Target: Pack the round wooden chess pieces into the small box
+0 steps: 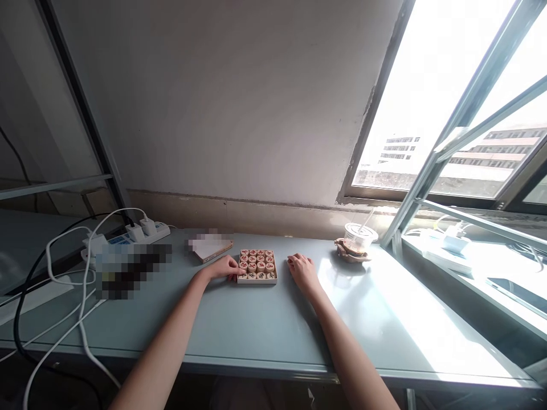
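A shallow white box (257, 282) stands on the desk, filled with rows of round wooden Chinese chess pieces (261, 266) marked with characters, many of them red. At its front left corner, my left hand (224, 267) is closed, with fingertips on a chess piece (243, 276) in the nearest row. Part of that piece is hidden by the fingers. To the right of the box and apart from it, my right hand (302, 270) rests palm down on the desk, fingers loosely bent and holding nothing.
A box lid (213, 250), partly blurred, lies behind my left hand. At the right back, a clear plastic cup (361, 234) with a straw stands on a brown holder (352, 253). White cables and a power strip (160, 230) occupy the left side of the desk (256, 330).
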The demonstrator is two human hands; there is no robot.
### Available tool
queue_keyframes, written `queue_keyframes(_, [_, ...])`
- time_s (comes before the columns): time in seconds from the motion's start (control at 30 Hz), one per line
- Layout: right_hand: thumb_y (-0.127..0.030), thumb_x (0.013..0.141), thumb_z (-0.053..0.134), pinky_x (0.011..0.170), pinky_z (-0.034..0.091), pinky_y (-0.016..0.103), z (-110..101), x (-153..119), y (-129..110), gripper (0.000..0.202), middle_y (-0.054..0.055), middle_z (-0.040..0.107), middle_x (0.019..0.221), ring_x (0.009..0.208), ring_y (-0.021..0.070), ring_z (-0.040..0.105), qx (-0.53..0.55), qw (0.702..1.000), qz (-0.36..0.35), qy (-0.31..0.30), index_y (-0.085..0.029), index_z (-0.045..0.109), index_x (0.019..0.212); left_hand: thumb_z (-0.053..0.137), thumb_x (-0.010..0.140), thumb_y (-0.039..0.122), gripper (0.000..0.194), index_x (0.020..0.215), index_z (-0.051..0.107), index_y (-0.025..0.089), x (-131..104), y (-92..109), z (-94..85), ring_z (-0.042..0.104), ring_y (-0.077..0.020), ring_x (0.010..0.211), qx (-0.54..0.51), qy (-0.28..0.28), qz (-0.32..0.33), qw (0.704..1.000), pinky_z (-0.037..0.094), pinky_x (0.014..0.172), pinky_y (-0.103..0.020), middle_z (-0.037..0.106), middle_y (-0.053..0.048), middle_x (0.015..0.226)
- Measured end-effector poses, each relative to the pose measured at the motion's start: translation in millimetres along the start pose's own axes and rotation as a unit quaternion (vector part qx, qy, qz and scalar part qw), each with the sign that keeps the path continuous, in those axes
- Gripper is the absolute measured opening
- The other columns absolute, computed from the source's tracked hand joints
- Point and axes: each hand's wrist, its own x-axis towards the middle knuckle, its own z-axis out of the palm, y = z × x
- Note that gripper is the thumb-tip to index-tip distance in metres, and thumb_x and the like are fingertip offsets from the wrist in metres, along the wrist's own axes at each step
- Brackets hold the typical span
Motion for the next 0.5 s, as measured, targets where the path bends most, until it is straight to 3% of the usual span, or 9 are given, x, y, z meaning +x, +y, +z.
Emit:
queue_keyframes(0.13, [-0.022,0.088,0.042,0.087,0.033,0.032,-15,0,1,0.023,0.005,0.065,0.095,0.089,0.0188,0.057,-0.004,0.998,-0.005,0.06,-0.021,0.063,0.097,0.061,0.065,0.055,0.044,0.051,0.06,0.014,0,0,0.3,0.046,-0.011,0.047,-0.001,0.002,0.0,1.0,0.032,0.051,-0.024,0.056,-0.002,0.049])
queue_keyframes(0.23, [-0.031,0.087,0.046,0.076,0.039,0.03,-25,-2,-16,0.021,0.003,0.065,0.096,0.089,0.0194,0.056,0.066,0.991,-0.013,0.115,-0.023,0.062,0.098,0.055,0.069,0.057,0.048,0.05,0.061,0.013,2,-3,-1.0,0.046,-0.0108,0.044,-0.023,0.005,-0.003,1.0,0.034,0.053,-0.025,0.055,-0.003,0.047])
queue_keyframes(0.37, [-0.037,0.087,0.047,0.067,0.042,0.027,-24,-10,-63,0.02,0.001,0.066,0.091,0.086,0.0186,0.055,0.172,0.976,-0.102,0.085,-0.026,0.063,0.091,0.038,0.079,0.06,0.059,0.051,0.061,0.013,5,-9,-3.2,0.046,-0.0113,0.044,-0.054,0.023,-0.012,0.998,0.035,0.056,-0.025,0.053,-0.003,0.044])
queue_keyframes(0.5, [-0.032,0.086,0.05,0.078,0.044,0.029,-11,-19,-97,0.018,0.001,0.064,0.095,0.093,0.0185,0.054,0.234,0.955,-0.172,0.06,-0.026,0.06,0.099,0.035,0.08,0.061,0.061,0.054,0.062,0.013,7,-11,-2.9,0.046,-0.0112,0.045,-0.036,0.03,-0.002,0.999,0.034,0.057,-0.025,0.052,-0.002,0.042])
